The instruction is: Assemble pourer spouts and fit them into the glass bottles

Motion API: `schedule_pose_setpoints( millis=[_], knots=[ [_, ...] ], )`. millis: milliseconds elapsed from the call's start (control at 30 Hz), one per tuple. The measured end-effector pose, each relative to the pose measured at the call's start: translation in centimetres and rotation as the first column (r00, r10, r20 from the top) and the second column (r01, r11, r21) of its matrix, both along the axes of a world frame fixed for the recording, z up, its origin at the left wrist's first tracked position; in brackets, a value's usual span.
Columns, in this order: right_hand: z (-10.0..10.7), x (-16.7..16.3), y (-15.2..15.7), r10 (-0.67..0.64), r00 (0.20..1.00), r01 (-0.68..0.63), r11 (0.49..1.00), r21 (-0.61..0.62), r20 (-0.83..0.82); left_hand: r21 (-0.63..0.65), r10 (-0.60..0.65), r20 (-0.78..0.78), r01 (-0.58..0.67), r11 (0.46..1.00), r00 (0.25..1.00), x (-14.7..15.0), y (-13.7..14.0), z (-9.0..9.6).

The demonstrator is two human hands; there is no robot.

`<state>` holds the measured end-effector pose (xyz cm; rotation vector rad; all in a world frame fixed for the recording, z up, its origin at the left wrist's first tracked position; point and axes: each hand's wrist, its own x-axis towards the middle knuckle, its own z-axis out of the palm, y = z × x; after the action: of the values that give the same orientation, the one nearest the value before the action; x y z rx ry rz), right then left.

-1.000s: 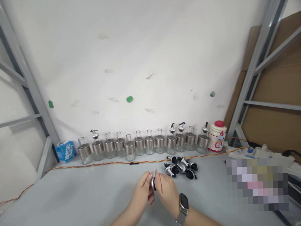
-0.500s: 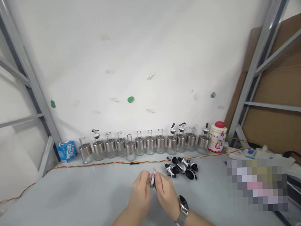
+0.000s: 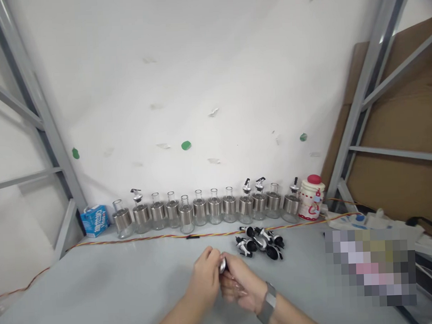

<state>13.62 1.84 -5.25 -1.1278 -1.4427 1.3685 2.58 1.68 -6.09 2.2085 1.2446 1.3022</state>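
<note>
A silver-and-black bottle pourer is held between my two hands above the grey table, and the fingers cover most of it. My left hand is closed on its left side. On the other side my right hand grips it between thumb and fingers, the palm turned partly up and a watch on the wrist. Just beyond the right hand lies a pile of similar pourers. Behind, a row of glass bottles with steel sleeves lines the wall; several carry a pourer, such as the left one.
A twisted red-yellow wire crosses the table in front of the bottles. A blue carton stands at the left end, a red-lidded canister at the right. Farther right are power strips and a blurred-out patch. Grey metal posts frame both sides.
My right hand has rolled over, so its palm and curled fingers now show beneath the pourer. The pourer has tilted and shifted slightly right. The bottles and the pile have stayed put.
</note>
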Motion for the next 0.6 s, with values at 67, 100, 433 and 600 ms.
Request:
schedule_pose_setpoints(
  millis=[67, 100, 433, 600],
  knots=[
    [0.5, 0.5, 0.2, 0.176, 0.975, -0.206, 0.943, -0.263, -0.133, -0.178, 0.027, 0.146, -0.001, 0.984, 0.989, 0.3, 0.6, 0.6],
    [0.8, 0.6, 0.3, 0.216, 0.955, -0.276, 0.902, -0.333, -0.205, -0.305, 0.057, 0.255, 0.024, 0.952, 0.965, 0.3, 0.9, 0.8],
    [1.6, 0.6, 0.7, -0.26, 0.951, 0.224, 0.952, 0.207, 0.168, -0.702, 0.272, 0.685, 0.511, 0.496, 0.676, -1.2, 1.9, 0.3],
    [0.3, 0.5, 0.4, -0.31, 0.87, 0.111, 0.88, 0.461, 0.382, -0.729, 0.211, 0.612, 0.439, 0.526, 0.763, -0.5, 1.7, 0.0]
  ],
)
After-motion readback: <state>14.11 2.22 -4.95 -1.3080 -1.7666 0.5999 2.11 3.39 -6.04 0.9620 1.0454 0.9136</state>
